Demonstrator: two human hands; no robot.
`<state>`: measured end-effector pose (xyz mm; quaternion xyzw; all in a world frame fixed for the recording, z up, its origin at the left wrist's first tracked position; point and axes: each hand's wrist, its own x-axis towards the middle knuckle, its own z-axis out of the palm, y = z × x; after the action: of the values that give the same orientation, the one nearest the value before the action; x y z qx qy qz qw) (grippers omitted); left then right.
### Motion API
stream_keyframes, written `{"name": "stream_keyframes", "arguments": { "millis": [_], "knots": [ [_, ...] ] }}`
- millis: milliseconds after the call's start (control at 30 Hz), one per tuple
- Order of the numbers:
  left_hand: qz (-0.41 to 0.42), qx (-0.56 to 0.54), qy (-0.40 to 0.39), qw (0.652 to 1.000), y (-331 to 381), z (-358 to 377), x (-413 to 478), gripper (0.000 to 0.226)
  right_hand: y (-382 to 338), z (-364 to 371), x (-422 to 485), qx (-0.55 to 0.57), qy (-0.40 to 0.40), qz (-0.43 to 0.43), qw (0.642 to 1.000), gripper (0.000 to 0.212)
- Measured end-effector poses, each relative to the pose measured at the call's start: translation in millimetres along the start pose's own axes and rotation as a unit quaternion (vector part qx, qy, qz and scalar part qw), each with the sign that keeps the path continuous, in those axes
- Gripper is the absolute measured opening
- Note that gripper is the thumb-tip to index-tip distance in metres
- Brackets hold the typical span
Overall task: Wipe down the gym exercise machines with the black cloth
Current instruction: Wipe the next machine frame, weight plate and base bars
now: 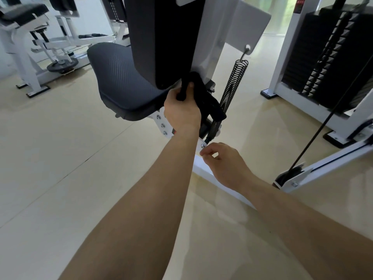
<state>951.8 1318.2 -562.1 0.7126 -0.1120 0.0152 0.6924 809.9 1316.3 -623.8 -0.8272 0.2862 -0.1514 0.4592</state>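
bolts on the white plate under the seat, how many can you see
3, in a slanted row: upper bolt, middle bolt, lower bolt. The left hand may hide others.

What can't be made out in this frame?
Head view:
black cloth: partly hidden by the left hand.
right hand: unclear whether its fingertips touch the white frame.
back pad: top cut off by the upper edge.
weight stack: cut by the right edge.

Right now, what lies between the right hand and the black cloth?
Head view: the lower end of the coiled black spring and a white bolted bracket lie between the right hand and the black cloth in the left hand.
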Motion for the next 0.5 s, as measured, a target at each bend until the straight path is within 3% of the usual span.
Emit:
{"name": "stream_keyframes", "arguments": {
  "millis": [233,500],
  "knots": [
    [-0.016,-0.012,-0.040,0.999,-13.1,-7.7,16.7,0.030,3.2,17.9,8.9,-0.014,-0.006,0.015,1.000,0.018],
    [0.004,0.106,-0.043,0.993,-41.7,-20.1,22.1,0.032,9.7,33.4,7.8,-0.014,-0.007,0.031,0.999,0.018]
  ]
}}
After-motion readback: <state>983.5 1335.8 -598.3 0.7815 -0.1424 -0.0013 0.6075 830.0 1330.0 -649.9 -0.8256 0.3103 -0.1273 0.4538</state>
